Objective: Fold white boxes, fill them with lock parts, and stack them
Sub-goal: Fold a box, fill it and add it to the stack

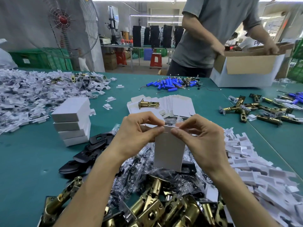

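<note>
Left hand (136, 133) and right hand (200, 138) both curled, thumb and forefinger of each pinching top flap of white box (168, 149) — thumbs nearly meeting at flap's middle. Box hangs upright below fingertips, over heap of bagged parts (139, 163). Stack of four closed boxes (72, 122) at 9 o'clock from hands, on green table (32, 158). Flat unfolded boxes (178, 105) at 12 o'clock — one brass latch (148, 104) lying on them. More brass latches (164, 210) piled at 6 o'clock.

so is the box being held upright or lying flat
Upright: the white box stands on end, left hand and right hand pinching its top edge.
</note>
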Demonstrator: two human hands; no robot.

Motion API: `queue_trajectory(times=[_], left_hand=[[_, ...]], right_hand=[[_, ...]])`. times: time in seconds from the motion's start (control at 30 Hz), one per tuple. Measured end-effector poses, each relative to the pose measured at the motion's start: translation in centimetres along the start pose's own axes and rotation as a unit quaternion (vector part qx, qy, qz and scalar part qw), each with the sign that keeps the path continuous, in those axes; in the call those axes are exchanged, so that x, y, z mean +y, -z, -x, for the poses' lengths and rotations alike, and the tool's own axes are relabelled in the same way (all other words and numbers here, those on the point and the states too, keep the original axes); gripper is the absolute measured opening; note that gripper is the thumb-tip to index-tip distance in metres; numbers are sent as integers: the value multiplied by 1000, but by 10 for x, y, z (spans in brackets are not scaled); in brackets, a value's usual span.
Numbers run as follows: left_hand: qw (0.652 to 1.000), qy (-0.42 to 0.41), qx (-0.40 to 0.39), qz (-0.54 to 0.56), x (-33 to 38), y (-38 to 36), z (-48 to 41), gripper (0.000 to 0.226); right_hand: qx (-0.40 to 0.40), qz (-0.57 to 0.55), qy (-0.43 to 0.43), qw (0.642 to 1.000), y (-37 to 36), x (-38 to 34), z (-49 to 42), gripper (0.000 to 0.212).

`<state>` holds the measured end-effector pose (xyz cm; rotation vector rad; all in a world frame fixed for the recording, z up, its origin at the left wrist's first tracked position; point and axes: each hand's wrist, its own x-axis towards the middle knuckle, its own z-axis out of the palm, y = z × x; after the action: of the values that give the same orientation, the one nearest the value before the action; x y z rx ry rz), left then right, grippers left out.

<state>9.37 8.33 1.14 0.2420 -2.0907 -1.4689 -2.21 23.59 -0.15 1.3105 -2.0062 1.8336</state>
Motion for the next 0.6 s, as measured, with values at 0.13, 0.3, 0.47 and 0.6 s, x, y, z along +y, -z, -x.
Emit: queue_trajectory(times=[0.13, 0.3, 0.47, 0.6], left_hand=[[999, 28, -4, 20, 0, 0, 0, 7], [998, 39, -3, 42, -1, 4, 0, 5], [998, 38, 2, 51, 0, 2, 0, 7], [1000, 10, 19, 1, 1, -2, 1, 8]], right_hand=[[-14, -59, -32, 998, 3, -2, -3, 13], [-108, -108, -36, 988, 21, 2, -5, 14], [-96, -29, -6, 995, 21, 4, -4, 14], [-80, 42, 44, 995, 18, 1, -5, 20]])
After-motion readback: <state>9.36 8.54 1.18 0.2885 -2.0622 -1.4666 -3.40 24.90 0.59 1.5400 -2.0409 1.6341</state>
